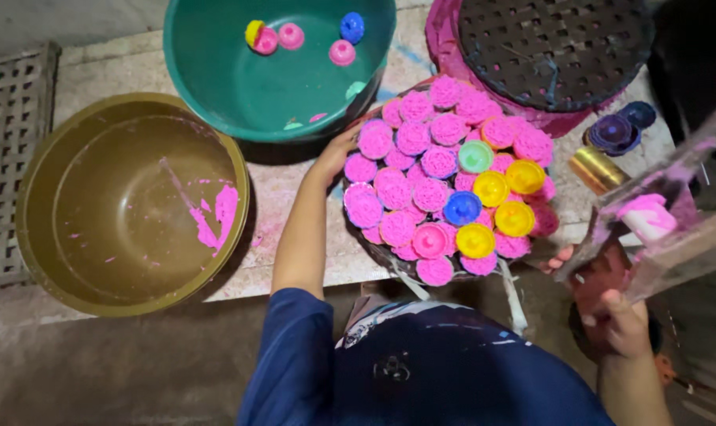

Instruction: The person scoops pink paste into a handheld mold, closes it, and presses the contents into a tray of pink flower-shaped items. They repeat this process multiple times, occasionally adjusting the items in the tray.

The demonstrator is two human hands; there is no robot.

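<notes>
A round tray [371, 251] in front of me is packed with several pink moulded powder cakes [415, 137]. Some still wear small plastic mould cups: yellow [475, 240], blue [462, 208], green [475, 156] and pink [429, 240]. My left hand [336, 155] rests on the tray's far left rim, touching a pink cake there. My right hand [610, 304] is low at the right and grips a powder-stained transparent scoop-like container [664, 225] that holds a lump of pink powder.
A green basin [271, 87] at the top holds a few loose mould cups. A brown basin [129, 205] smeared with pink stands at the left. A dark perforated round tray [555, 47] lies top right, with purple cups [614, 132] and a gold cup [597, 168] beside it.
</notes>
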